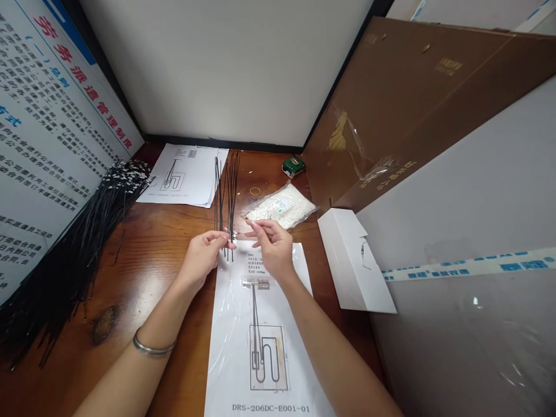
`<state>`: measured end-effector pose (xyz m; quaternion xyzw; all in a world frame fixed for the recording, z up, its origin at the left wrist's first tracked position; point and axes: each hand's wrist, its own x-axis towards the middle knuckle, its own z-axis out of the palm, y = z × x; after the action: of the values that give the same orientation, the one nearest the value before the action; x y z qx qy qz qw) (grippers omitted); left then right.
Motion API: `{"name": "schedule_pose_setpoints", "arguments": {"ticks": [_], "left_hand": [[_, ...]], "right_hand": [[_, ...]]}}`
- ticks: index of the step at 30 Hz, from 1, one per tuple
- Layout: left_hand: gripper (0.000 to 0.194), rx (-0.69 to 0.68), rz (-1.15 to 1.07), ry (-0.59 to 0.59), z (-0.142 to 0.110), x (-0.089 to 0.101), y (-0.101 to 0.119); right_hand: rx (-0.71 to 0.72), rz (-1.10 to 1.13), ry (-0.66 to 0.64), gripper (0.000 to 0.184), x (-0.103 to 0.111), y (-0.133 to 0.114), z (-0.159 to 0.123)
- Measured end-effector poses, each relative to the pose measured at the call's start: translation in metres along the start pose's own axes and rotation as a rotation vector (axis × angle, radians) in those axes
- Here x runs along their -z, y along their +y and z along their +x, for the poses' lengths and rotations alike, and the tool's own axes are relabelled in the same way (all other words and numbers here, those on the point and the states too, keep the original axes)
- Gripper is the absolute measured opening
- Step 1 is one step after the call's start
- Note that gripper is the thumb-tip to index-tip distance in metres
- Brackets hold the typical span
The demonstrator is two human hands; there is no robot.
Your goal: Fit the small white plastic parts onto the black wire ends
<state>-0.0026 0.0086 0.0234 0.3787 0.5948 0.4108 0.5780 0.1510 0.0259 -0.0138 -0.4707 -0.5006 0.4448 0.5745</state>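
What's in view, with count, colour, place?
Wooden table: one, brown, below
White-tipped wire bundle: one, black, left
Loose thin wires: several, black, centre
Long printed sheet: one, white, centre
Printed sheets: at least two, white, far left
Clear plastic bag, white contents: one, centre
Boxy tape measure: one, green, far
Ring-shaped band: one, yellow, centre
Folded card box: one, white, right
Glossy panel: one, brown, right
Printed poster board: one, white, left
Back panel: one, grey, far
Side panel: one, grey, right
Metal bangle: one, silver, left wrist
Left hand, right hand: one each, bare, centre
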Motion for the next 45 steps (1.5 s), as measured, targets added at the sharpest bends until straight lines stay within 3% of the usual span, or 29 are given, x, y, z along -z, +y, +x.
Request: {"name": "schedule_pose_setpoints", "arguments": {"ticks": [5, 14, 20, 27, 38, 45], "left_hand": [[0.034, 0.046, -0.053, -0.063, -0.023, -0.001, -0.017], [0.034, -0.037, 0.015, -0.110, -0.028, 0.001, -0.024], [0.028, -0.078, 0.068, -0.131, -0.029, 0.000, -0.027], [0.023, -0.144, 0.177, -0.200, -0.033, 0.002, -0.031], [0.023, -0.196, 0.132, -0.189, -0.035, 0.002, -0.033], [0.026, -0.074, 0.227, -0.226, -0.077, 0.017, -0.038]], "right_hand": [[-0.040, 0.122, -0.169, 0.019, -0.016, -0.001, -0.011], [-0.060, 0.150, -0.236, 0.018, -0.016, 0.007, -0.012], [0.090, 0.047, -0.187, 0.012, -0.013, 0.005, -0.012], [0.115, 0.010, -0.106, 0.013, -0.010, 0.008, -0.009], [0.084, -0.008, -0.133, 0.014, -0.011, 0.010, -0.008], [-0.005, 0.142, -0.072, 0.019, -0.013, 0.010, -0.004]]}}
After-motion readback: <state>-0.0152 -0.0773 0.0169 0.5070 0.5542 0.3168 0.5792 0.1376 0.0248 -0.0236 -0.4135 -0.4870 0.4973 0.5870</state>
